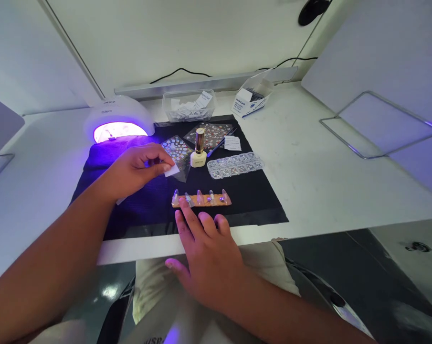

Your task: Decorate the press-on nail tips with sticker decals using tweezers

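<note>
My left hand [139,167] pinches a small white pad [172,170] between thumb and index finger, over the black mat. My right hand [210,255] reaches across the table's front edge with its fingers spread and holds nothing. Its index fingertip meets the left part of an orange-brown strip [201,201], close to the second nail tip [189,199]. Several clear false nail tips stand along this strip, and the right ones carry shiny stones. Behind it stands a capped nail polish bottle [198,157], with a clear rhinestone case [235,166] to its right.
A lit nail lamp [121,117] stands back left. Nail sticker sheets [208,135], tweezers [221,142] and a white paper packet [232,143] lie on the black mat [258,205]. Behind are a plastic tub [189,107] of pads and an alcohol pad box [249,102].
</note>
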Demonstrator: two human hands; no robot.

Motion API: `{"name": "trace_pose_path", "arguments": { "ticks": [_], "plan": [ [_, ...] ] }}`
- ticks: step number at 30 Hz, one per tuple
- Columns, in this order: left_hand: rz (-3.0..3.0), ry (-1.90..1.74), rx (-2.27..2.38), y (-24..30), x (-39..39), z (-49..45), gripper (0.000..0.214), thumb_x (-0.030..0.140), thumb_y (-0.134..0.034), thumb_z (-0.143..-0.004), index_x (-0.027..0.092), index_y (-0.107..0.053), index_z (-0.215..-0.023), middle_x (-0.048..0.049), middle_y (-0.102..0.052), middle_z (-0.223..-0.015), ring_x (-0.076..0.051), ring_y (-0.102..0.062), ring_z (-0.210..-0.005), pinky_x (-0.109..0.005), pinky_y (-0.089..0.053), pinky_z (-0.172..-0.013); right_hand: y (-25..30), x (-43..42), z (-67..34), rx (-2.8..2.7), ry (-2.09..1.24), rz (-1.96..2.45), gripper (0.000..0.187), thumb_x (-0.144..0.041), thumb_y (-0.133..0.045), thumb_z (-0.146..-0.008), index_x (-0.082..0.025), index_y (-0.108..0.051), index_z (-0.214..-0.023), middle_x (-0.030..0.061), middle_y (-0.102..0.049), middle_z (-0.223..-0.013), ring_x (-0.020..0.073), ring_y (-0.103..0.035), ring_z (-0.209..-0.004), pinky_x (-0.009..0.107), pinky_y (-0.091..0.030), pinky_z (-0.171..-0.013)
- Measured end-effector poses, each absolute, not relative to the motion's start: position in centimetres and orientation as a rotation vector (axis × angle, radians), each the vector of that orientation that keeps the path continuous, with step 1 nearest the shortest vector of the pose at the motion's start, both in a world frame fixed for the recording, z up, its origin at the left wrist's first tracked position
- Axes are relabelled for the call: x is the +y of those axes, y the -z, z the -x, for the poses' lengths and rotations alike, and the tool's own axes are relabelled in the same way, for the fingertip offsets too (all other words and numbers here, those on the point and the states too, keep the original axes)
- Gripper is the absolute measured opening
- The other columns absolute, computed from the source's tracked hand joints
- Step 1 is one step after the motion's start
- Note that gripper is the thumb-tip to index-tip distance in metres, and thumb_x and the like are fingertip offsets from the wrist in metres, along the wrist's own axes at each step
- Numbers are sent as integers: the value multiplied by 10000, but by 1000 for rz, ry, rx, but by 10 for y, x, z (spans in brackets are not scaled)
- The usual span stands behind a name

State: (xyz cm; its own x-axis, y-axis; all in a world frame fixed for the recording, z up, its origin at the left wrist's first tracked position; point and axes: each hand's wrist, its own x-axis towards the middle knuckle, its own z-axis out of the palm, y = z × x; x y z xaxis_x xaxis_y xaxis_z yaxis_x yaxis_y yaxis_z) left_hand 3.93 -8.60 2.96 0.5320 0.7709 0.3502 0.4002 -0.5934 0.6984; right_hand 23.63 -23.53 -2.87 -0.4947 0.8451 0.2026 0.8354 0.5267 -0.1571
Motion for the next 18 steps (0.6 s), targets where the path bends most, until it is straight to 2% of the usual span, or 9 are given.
{"name": "trace_pose_path", "arguments": {
  "ticks": [4, 7, 12, 14, 16, 18],
  "plan": [
    [-2222, -1080, 1074, -26, -84, -35, 110, 229, -663, -864, 194, -716, -953, -3, -653, -791, -136, -576, -724, -269, -445, -670, 30, -240, -242, -2533, -21, 1361, 784, -619, -542, -900, -83, -467, -1468, 173, -364, -1629, 343, -468, -1129, 517, -282, -975],
    [-2186, -1184, 1127, -24, -82, -32, 264, 233, -672, -865, 208, -665, -1128, 8, -619, -805, -124, -540, -694, -257, -427, -632, 24, -243, -252, -2558, 23, 1237, 709, -601, -519, -918, -97, -527, -1417, 150, -466, -1577, 330, -470, -1123, 505, -288, -978],
    [-2306, -1153, 1311, -25, -80, -28, 301, 243, -683, -858, 235, -650, -1157, 16, -636, -810, -125, -527, -672, -252, -413, -599, 0, -241, -281, -2506, 18, 751, 428, -503, -397, -1007, -242, -687, -1184, -29, -702, -1314, 239, -496, -1060, 407, -330, -1031],
    [-2341, -1105, 1403, -27, -79, -25, 285, 262, -676, -862, 240, -658, -1146, 15, -644, -814, -132, -527, -676, -263, -422, -617, -17, -237, -299, -2407, -8, 660, 278, -334, -442, -1011, -280, -696, -1111, -74, -739, -1191, 207, -508, -1018, 360, -318, -1089],
    [-2299, -1101, 1511, -28, -78, -22, 291, 283, -675, -858, 249, -661, -1147, 19, -644, -818, -135, -521, -675, -272, -424, -634, -37, -231, -319, -2329, -52, 658, 191, -290, -513, -981, -275, -686, -1060, -37, -760, -1004, 215, -529, -980, 363, -358, -1082],
    [-2221, -1131, 1610, -28, -75, -18, 297, 301, -683, -844, 255, -666, -1138, 22, -642, -829, -137, -518, -682, -278, -420, -647, -58, -219, -340, -2327, -16, 739, 205, -373, -520, -972, -257, -661, -1065, 32, -730, -890, 246, -567, -930, 443, -434, -988]
  ]
}}
